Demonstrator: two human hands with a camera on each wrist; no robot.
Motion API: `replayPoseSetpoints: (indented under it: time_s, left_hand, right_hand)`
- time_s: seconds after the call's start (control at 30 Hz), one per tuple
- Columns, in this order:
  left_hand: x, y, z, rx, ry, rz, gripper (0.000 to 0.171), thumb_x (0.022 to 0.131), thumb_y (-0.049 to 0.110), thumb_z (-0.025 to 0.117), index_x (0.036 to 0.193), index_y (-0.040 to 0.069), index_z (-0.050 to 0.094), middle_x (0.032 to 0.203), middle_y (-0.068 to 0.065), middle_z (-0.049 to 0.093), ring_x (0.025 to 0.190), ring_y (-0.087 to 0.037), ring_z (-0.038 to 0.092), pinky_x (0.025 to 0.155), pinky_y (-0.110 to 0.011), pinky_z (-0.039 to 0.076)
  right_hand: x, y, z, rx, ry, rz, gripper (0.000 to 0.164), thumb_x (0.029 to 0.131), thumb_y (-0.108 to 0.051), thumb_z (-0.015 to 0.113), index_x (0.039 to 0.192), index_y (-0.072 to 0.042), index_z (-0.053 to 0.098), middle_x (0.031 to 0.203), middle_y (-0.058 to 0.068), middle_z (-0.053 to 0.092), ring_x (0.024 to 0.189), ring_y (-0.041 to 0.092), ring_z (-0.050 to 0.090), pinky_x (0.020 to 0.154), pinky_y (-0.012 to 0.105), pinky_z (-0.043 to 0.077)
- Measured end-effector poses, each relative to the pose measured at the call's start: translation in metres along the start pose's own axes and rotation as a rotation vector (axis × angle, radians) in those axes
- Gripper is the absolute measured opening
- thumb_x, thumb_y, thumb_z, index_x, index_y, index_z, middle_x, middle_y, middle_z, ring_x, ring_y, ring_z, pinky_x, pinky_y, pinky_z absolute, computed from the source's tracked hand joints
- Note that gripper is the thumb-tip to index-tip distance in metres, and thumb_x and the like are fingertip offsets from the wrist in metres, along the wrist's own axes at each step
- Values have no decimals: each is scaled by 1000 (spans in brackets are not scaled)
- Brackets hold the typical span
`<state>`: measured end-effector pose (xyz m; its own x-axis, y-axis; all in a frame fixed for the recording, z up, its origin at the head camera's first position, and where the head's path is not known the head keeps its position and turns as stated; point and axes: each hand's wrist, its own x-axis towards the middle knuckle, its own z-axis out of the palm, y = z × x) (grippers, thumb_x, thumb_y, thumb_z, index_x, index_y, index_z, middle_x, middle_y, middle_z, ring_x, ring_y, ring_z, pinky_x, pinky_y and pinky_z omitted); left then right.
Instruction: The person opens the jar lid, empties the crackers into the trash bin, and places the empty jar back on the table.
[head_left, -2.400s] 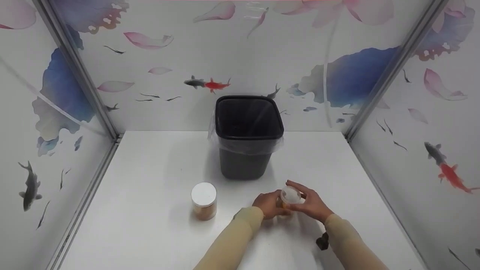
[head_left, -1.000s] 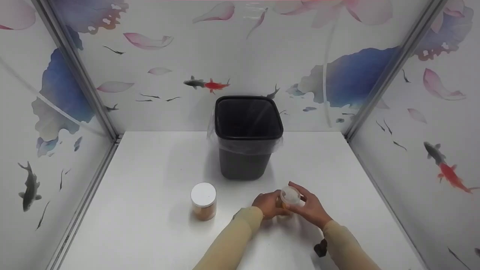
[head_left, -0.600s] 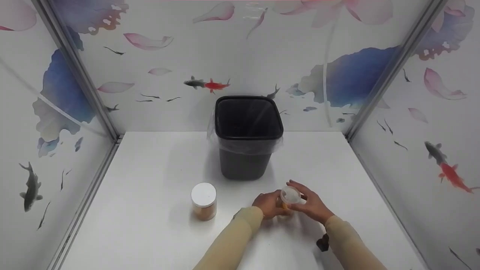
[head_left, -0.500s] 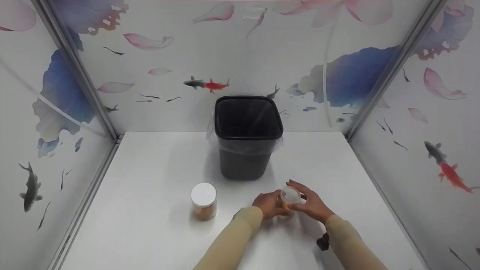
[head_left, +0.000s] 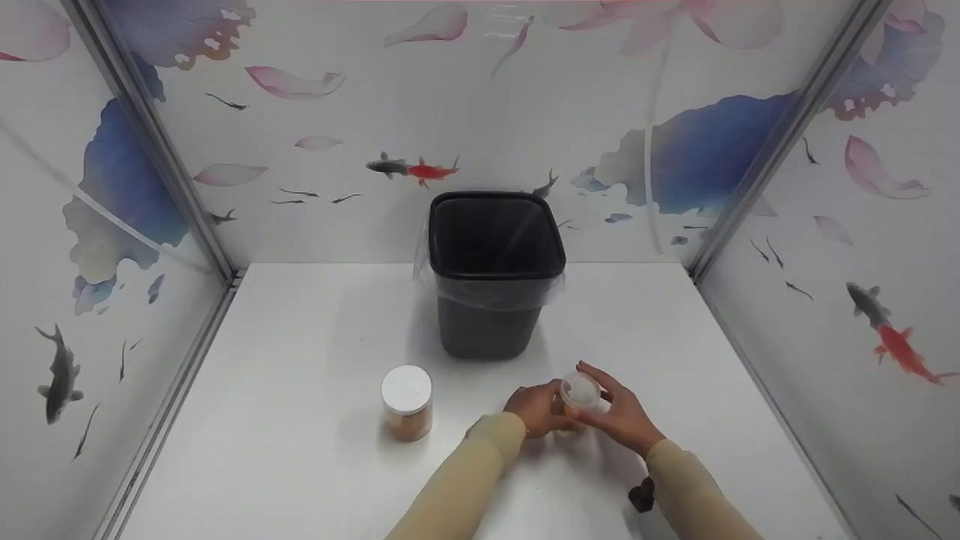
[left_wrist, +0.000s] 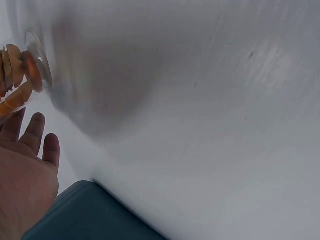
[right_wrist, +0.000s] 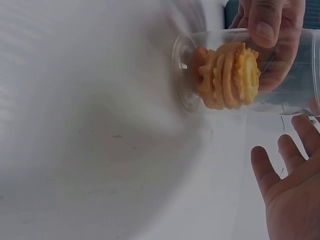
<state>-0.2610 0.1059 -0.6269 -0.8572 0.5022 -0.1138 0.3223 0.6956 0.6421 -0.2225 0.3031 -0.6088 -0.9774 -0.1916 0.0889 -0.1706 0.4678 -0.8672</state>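
My left hand [head_left: 534, 410] grips a clear jar [right_wrist: 272, 102] standing on the white table, its thumb against the wall in the right wrist view. Ridged golden cookies [right_wrist: 229, 75] are stacked inside, near the jar's bottom. My right hand [head_left: 624, 415] reaches round the top from the right and holds the whitish translucent lid [head_left: 581, 391] between thumb and fingers. In the right wrist view its other fingers [right_wrist: 265, 167] stretch out beside the jar. A second jar [head_left: 409, 426] with an opaque white lid stands upright to the left, apart from both hands.
A black bin [head_left: 486, 322] with a clear plastic liner stands behind the jars, near the back wall. A small dark object [head_left: 642, 496] shows beside the right forearm. Printed panels with metal frame posts enclose the table [head_left: 300, 330] at the back and both sides.
Over these frames my right hand turns slightly back and forth at the lid, its wrist now a little lower and further left than half a second ago. My left hand and the jar stay put.
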Motion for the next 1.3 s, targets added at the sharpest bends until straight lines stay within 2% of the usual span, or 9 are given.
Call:
replayPoseSetpoints:
  time_s: [0.17, 0.47, 0.63, 0.8, 1.0, 1.13, 1.3]
  left_hand:
    - [-1, 1, -1, -5, -11, -12, 71, 82, 55, 77, 144, 34, 51, 133, 14, 59, 125, -13, 53, 108, -38, 38]
    - [-1, 3, -2, -16, 0, -11, 69, 80, 56, 78, 141, 32, 54, 131, 15, 60, 123, -12, 54, 106, -38, 40]
    - [-1, 2, -1, -16, 3, 1, 71, 80, 55, 78, 142, 32, 53, 131, 15, 60, 123, -12, 54, 106, -38, 40]
    - [0, 0, -1, -20, 13, 17, 72, 79, 53, 80, 142, 30, 53, 130, 16, 60, 122, -11, 54, 106, -37, 41]
    - [0, 0, 0, -9, 4, 19, 71, 81, 53, 78, 144, 30, 52, 132, 14, 60, 123, -12, 55, 106, -38, 40]
    - [1, 1, 0, -15, -7, -2, 72, 81, 53, 78, 144, 31, 51, 133, 15, 59, 123, -12, 54, 107, -38, 40]
    - [2, 0, 2, -18, -8, -14, 71, 80, 57, 77, 141, 31, 53, 131, 16, 60, 122, -11, 55, 106, -38, 41]
  right_hand:
    - [3, 1, -3, 13, -19, 16, 77, 78, -29, 87, 146, -20, 52, 154, 1, 42, 143, 25, 34, 109, 60, 32]
    - [15, 1, -16, 63, -155, 13, 70, 80, -16, 83, 144, -18, 54, 156, 13, 37, 144, 36, 29, 107, 68, 27]
    - [14, -1, -16, 42, -154, 9, 73, 80, -18, 83, 145, -20, 52, 156, 10, 38, 144, 33, 30, 108, 66, 28]
    - [8, -2, -10, 13, -92, 18, 79, 78, -27, 86, 148, -24, 49, 154, 2, 42, 142, 27, 34, 110, 62, 29]
    - [5, -1, -3, 16, -33, 1, 77, 79, -30, 86, 146, -22, 50, 153, 3, 43, 141, 27, 36, 108, 62, 31]
    - [7, 0, -6, 39, -64, 17, 75, 79, -28, 86, 145, -23, 52, 154, 3, 42, 141, 26, 35, 109, 63, 29]
    - [13, 1, -14, 49, -154, 7, 70, 81, -23, 83, 144, -21, 54, 154, 7, 41, 143, 32, 31, 108, 67, 25]
